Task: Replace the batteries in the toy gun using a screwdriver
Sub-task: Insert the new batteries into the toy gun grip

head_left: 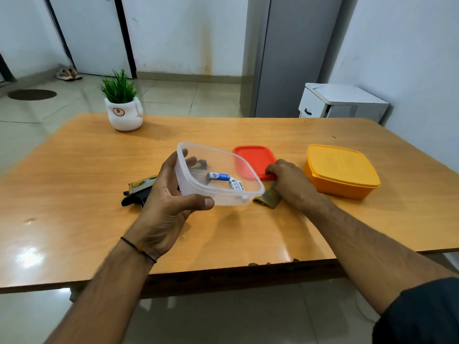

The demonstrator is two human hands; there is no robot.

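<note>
My left hand (169,194) grips a clear plastic container (198,189), tilted above the table, thumb on its near wall and fingers on the far-left rim. Inside lie a blue-and-white battery (218,176) and two white batteries (236,184). The black-and-gold toy gun (137,192) lies on the table behind my left hand, partly hidden. My right hand (289,181) holds the near edge of the red lid (253,157). A small gold-and-black cover piece (268,198) lies under that hand. No screwdriver shows clearly.
A closed yellow box (341,171) sits at the right of the wooden table (74,232). A potted plant (123,108) in a white pot stands at the far left. A white cabinet (342,103) and grey door lie beyond the table.
</note>
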